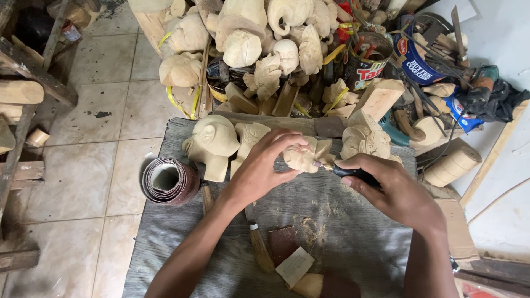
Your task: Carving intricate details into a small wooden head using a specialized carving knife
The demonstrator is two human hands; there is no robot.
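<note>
Gripping carving point(302, 157), hands point(264, 165) curled, tool point(348, 172) angled

Two hands are at work: the left hand point(264, 165) and the right hand point(395, 190). Between them is one small carving point(303, 157), and the right hand holds one tool with a black handle point(353, 174). Just left of the left hand stands one carved head point(212, 140); further left lies one roll of sandpaper point(168, 181). Below the hands lie two sandpaper pieces point(282, 241), one knife with a wooden handle point(259, 248) and one paper card point(295, 266). Above the hands stand two tins point(364, 69) among many carvings, too many to count surely.
</note>
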